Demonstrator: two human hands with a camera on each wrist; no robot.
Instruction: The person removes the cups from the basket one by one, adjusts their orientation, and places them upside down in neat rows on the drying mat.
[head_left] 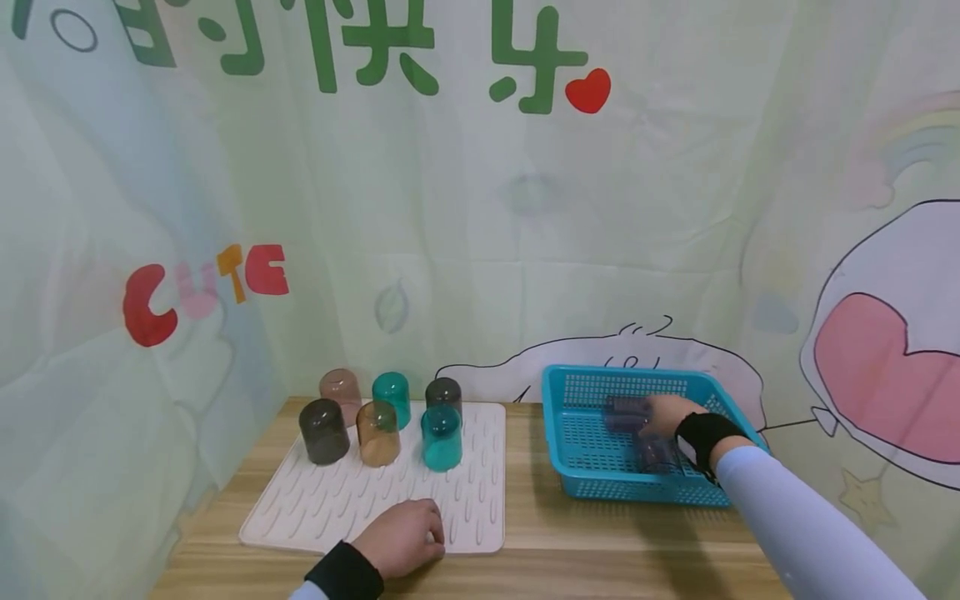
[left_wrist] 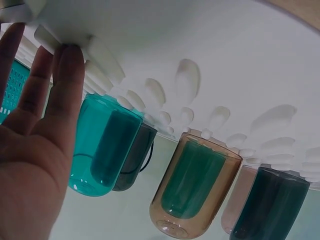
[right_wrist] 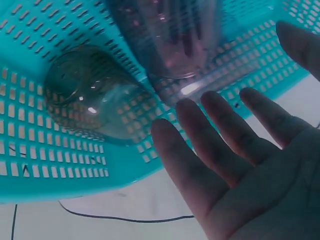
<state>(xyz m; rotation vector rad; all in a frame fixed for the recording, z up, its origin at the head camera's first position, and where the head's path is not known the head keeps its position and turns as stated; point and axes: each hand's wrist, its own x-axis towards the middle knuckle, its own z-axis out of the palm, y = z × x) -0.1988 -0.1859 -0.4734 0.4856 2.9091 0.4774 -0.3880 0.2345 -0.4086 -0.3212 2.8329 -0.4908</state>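
Note:
My right hand (head_left: 667, 415) reaches into the blue plastic basket (head_left: 570, 486). In the right wrist view its fingers (right_wrist: 235, 132) are extended beside a purplish see-through cup (right_wrist: 175, 45); contact is hard to tell. A second see-through cup (right_wrist: 95, 100) lies in the basket's corner. My left hand (head_left: 401, 537) rests at the front edge of the white ridged mat (head_left: 480, 517), holding nothing. Upside down on this mat stand several see-through cups, among them a teal cup (head_left: 442, 437), an amber cup (head_left: 378, 433) and a dark grey cup (head_left: 324, 432).
A wooden table (head_left: 525, 525) carries mat and basket side by side, with a strip of wood between them. Behind hangs a printed curtain (head_left: 517, 308), close to the back of the basket. Another teal cup (head_left: 392, 398) and a pink cup (head_left: 341, 392) stand in the mat's back row.

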